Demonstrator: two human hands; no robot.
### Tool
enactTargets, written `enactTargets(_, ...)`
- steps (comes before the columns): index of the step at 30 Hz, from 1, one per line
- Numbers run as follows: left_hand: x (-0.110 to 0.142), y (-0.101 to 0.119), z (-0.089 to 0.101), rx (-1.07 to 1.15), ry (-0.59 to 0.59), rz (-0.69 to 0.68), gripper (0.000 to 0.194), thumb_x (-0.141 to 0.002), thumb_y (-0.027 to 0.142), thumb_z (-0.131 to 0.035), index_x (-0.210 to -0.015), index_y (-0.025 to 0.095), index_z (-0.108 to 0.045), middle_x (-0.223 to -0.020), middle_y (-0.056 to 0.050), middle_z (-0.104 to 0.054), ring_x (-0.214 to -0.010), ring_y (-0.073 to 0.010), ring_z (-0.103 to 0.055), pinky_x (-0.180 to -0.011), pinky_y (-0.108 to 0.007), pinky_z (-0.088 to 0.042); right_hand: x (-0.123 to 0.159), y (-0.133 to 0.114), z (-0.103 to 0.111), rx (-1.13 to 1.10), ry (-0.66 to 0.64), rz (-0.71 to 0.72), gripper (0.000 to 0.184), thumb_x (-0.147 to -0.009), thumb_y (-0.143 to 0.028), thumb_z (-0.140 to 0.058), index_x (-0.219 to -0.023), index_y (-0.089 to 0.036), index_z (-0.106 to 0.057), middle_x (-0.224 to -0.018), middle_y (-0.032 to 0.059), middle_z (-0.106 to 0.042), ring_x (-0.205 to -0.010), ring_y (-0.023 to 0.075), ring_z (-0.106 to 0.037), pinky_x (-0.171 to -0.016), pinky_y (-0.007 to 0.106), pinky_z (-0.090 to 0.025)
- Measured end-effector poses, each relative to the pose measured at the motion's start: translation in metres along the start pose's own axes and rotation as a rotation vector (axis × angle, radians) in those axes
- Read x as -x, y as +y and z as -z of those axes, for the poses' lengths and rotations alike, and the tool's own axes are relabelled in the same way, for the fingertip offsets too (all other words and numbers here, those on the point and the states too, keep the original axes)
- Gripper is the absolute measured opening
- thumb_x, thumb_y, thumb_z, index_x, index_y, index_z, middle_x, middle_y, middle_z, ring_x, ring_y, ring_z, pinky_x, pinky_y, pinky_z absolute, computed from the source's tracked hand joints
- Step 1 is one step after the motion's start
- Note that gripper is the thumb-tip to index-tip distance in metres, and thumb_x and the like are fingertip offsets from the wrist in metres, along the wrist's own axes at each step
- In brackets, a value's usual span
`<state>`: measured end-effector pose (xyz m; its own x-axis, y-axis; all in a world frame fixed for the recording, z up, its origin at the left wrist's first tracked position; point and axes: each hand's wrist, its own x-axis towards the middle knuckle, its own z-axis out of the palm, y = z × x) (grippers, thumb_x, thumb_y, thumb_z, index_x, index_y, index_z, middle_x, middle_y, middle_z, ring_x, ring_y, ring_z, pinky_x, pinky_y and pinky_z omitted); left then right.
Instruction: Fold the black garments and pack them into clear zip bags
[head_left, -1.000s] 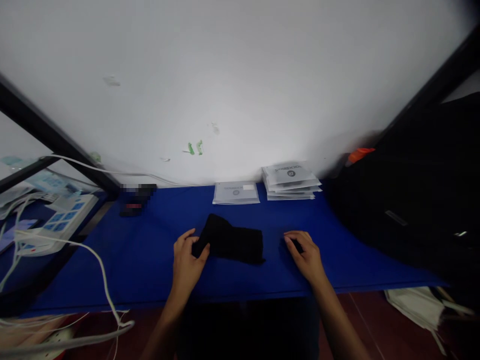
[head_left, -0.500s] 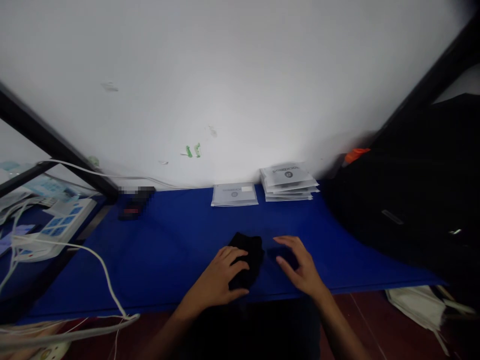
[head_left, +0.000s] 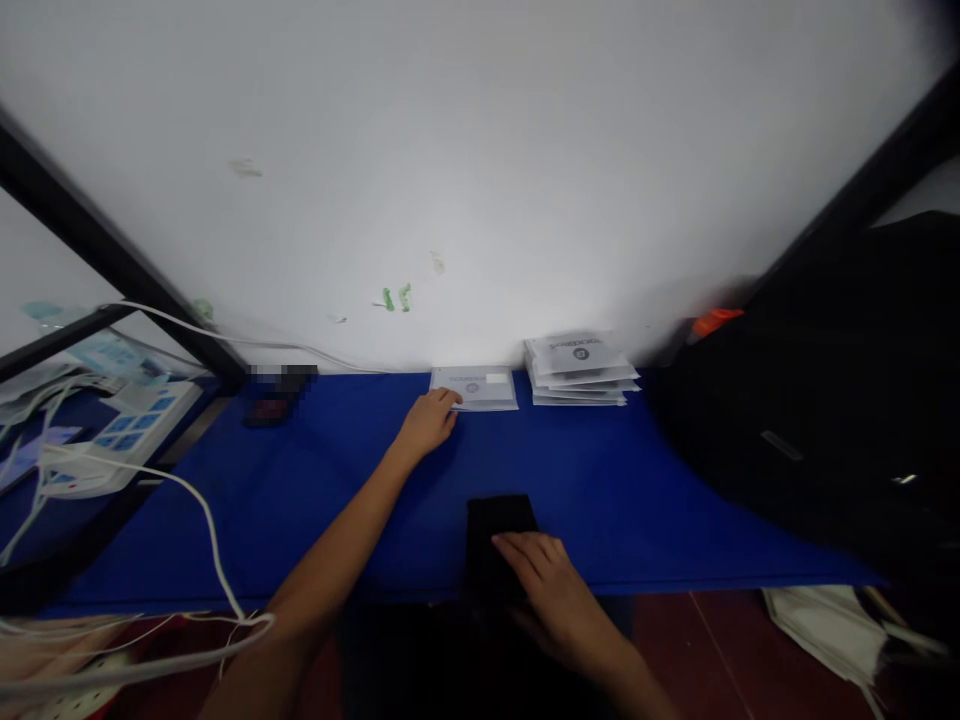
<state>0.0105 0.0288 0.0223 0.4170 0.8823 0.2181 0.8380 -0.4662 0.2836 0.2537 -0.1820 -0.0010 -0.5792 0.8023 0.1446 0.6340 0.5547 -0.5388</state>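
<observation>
My left hand (head_left: 431, 420) is stretched out to the back of the table, its fingers closed on the near left corner of a flat frosted plastic bag (head_left: 487, 390) with grey print and a white label. At the table's front edge lies a black folded cloth (head_left: 499, 515), now a neat rectangle. My right hand (head_left: 551, 585) holds its right side, fingers on top; the thumb is in shadow. Right of the single bag stands a pile of similar printed bags (head_left: 581, 375) against the wall.
A blue cloth covers the table (head_left: 337, 480). A dark pixelated object (head_left: 277, 395) lies at the back left. White cables (head_left: 202, 510) and a power strip (head_left: 142, 430) are at the left. A large black bulk (head_left: 810, 420) with an orange piece (head_left: 716, 322) borders the right.
My left hand has left the black cloth and moved forward to the single plastic bag. My right hand has come left onto the cloth, which now looks flatter and squarer.
</observation>
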Motion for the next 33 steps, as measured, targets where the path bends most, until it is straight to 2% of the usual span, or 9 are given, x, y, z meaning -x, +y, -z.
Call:
enactTargets(5, -0.012, -0.023, -0.005, -0.051, -0.045, 0.019, 0.019, -0.085, 0.012, -0.053, -0.101, 0.018, -0.062, -0.1, -0.011, -0.067, -0.096, -0.027, -0.063, -0.087, -0.038, -0.046, 0.01, -0.006, -0.006, -0.026, -0.004, 0.05, 0.074, -0.071, 0.002, -0.048, -0.141, -0.021, -0.043, -0.119, 0.0118, -0.062, -0.104, 0.0262, -0.055, -0.09, 0.045, -0.046)
enactTargets(9, -0.003, -0.019, -0.002, -0.061, -0.052, -0.007, 0.028, -0.091, 0.012, -0.043, -0.11, 0.018, -0.062, -0.099, -0.011, -0.068, -0.092, -0.0255, -0.064, -0.085, -0.037, -0.046, 0.007, -0.006, 0.013, -0.128, -0.071, 0.058, 0.057, -0.07, 0.003, -0.049, -0.119, -0.023, -0.059, -0.109, 0.0066, -0.063, -0.1, 0.0229, -0.056, -0.09, 0.042, -0.046)
enactTargets(12, 0.011, -0.011, 0.003, -0.051, -0.066, -0.104, 0.037, -0.091, 0.01, -0.039, -0.117, 0.021, -0.062, -0.108, -0.01, -0.065, -0.095, -0.0235, -0.063, -0.083, -0.034, -0.047, -0.001, -0.002, 0.037, -0.27, -0.116, 0.019, 0.047, -0.07, 0.003, -0.049, -0.106, -0.024, -0.06, -0.121, 0.0053, -0.059, -0.111, 0.0217, -0.055, -0.095, 0.037, -0.047)
enactTargets(15, 0.025, -0.004, 0.003, -0.038, -0.009, -0.251, 0.038, -0.09, 0.008, -0.039, -0.112, 0.02, -0.067, -0.107, -0.011, -0.061, -0.096, -0.0224, -0.06, -0.082, -0.033, -0.049, -0.014, 0.006, 0.055, -0.341, -0.147, 0.017, 0.049, -0.066, 0.005, -0.046, -0.104, -0.025, -0.057, -0.139, 0.0051, -0.05, -0.126, 0.0222, -0.05, -0.101, 0.037, -0.045)
enactTargets(20, 0.037, 0.01, -0.009, 0.061, 0.211, -0.418, 0.041, -0.092, 0.011, -0.042, -0.13, 0.015, -0.057, -0.104, -0.013, -0.056, -0.096, -0.0231, -0.055, -0.084, -0.04, -0.051, -0.06, 0.026, 0.067, -0.36, -0.025, 0.285, 0.044, -0.069, 0.002, -0.049, -0.105, -0.023, -0.051, -0.14, 0.0096, -0.052, -0.128, 0.0227, -0.05, -0.103, 0.041, -0.044)
enactTargets(25, 0.045, 0.019, -0.012, 0.255, 0.253, -0.429, 0.061, -0.091, 0.016, -0.051, -0.149, 0.02, -0.033, -0.114, -0.014, -0.052, -0.103, -0.0232, -0.055, -0.089, -0.04, -0.052, -0.115, 0.057, 0.064, -0.115, 0.122, 0.522, 0.039, -0.076, -0.005, -0.053, -0.112, -0.02, -0.05, -0.136, 0.0171, -0.054, -0.13, 0.0257, -0.048, -0.104, 0.046, -0.043)
enactTargets(28, 0.047, 0.016, -0.009, 0.274, 0.206, -0.405, 0.076, -0.083, 0.009, -0.055, -0.152, 0.024, -0.027, -0.125, -0.014, -0.051, -0.114, -0.0259, -0.052, -0.097, -0.044, -0.048, -0.133, 0.075, 0.055, 0.073, 0.08, 0.419, 0.058, -0.071, -0.001, -0.053, -0.126, -0.016, -0.048, -0.134, 0.0192, -0.056, -0.128, 0.0279, -0.05, -0.103, 0.046, -0.045)
enactTargets(31, 0.046, 0.012, -0.01, 0.183, 0.137, -0.384, 0.078, -0.075, -0.003, -0.047, -0.148, 0.024, -0.038, -0.13, -0.012, -0.055, -0.118, -0.0261, -0.052, -0.097, -0.046, -0.048, -0.139, 0.084, 0.042, 0.2, 0.014, 0.189, 0.074, -0.065, 0.003, -0.051, -0.137, -0.014, -0.043, -0.137, 0.0193, -0.054, -0.127, 0.0292, -0.051, -0.098, 0.044, -0.049)
enactTargets(33, 0.044, 0.012, -0.013, 0.093, 0.086, -0.368, 0.073, -0.074, -0.006, -0.043, -0.142, 0.023, -0.047, -0.13, -0.011, -0.06, -0.117, -0.026, -0.054, -0.095, -0.045, -0.049, -0.142, 0.083, 0.033, 0.25, -0.005, 0.047, 0.075, -0.068, 0.003, -0.049, -0.14, -0.015, -0.042, -0.135, 0.0184, -0.055, -0.124, 0.0286, -0.054, -0.094, 0.043, -0.052)
